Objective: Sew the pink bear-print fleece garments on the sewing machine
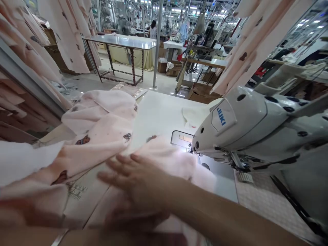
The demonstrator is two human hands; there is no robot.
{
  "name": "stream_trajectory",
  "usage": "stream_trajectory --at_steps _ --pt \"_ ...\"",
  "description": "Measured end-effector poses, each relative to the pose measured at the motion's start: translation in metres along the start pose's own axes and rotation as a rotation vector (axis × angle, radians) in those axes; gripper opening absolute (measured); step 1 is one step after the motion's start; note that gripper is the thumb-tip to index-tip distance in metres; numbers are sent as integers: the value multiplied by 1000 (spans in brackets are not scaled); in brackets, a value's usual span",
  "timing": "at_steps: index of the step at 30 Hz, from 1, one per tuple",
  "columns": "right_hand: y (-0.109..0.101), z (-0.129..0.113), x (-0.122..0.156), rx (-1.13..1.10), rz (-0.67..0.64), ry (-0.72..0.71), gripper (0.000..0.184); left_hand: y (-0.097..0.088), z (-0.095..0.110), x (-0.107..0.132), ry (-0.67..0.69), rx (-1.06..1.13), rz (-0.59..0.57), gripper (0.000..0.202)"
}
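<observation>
Head view: blue lettering on the white machine [256,112] reads JUKI. Pink cloth [166,155] lies on the white table [156,109], its right part just beside the machine's lit needle area. Over it the right hand [139,177] is spread, fingers apart; whether they touch the cloth I cannot tell. The left arm [33,237] blurs along the bottom edge, its fingers impossible to make out

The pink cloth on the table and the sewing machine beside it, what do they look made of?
Pink cloth: soft, matte fabric, judging by its loose folds; fibre unclear.
Sewing machine: probably painted metal, glossy white, given the bright highlights on its smooth surface, though plastic parts are possible.
</observation>
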State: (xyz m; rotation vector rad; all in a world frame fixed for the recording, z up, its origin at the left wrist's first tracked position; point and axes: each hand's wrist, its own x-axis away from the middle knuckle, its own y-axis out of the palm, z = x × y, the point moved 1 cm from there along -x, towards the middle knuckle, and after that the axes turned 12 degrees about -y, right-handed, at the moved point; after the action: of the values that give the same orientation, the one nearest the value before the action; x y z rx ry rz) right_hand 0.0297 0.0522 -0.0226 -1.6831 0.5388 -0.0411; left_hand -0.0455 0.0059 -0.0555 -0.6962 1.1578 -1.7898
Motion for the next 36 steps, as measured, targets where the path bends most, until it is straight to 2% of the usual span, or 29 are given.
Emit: stream_trajectory --at_steps 1,4,6,8,10,11,13,15,18,19,21,25,28,31,33,36 --pt "9 17 -10 16 -28 1 66 -6 1 9 -10 12 6 26" --pt "20 67 -22 91 17 213 49 -22 -8 14 -48 42 33 28" --pt "16 77 -9 130 60 313 45 -32 -30 7 -32 12 60 36" --pt "8 60 24 145 72 302 47 -43 -60 1 71 -93 25 44" --pt "-1 27 72 131 29 194 46 -54 -85 3 200 -216 -53 52" --pt "-6 10 98 135 22 177 44 -59 -90 6 236 -260 -71 53" --pt "-16 -14 144 182 75 221 44 -66 -82 10 264 -290 -44 43" --pt "-25 -24 173 215 165 293 38 -64 -51 6 279 -265 -22 29" --pt "-29 -23 181 198 199 281 34 -45 6 -18 290 -272 -16 12" --pt "-28 -21 178 186 172 266 32 -39 19 -29 277 -298 -10 12" --pt "-23 -16 170 175 98 273 30 -30 33 -48 234 -340 -49 14" --pt "-15 -11 166 176 -18 332 33 -34 26 -66 147 -268 -227 9" --pt "-14 -9 170 164 -50 359 35 -39 18 -65 101 -200 -186 10" --pt "-14 -8 173 144 -55 370 36 -33 17 -63 102 -216 -128 13" --pt "-14 -8 173 134 -66 379 36 -31 17 -64 102 -170 -159 12" --pt "-14 -8 172 127 -80 386 37 -36 15 -69 31 53 -242 13"
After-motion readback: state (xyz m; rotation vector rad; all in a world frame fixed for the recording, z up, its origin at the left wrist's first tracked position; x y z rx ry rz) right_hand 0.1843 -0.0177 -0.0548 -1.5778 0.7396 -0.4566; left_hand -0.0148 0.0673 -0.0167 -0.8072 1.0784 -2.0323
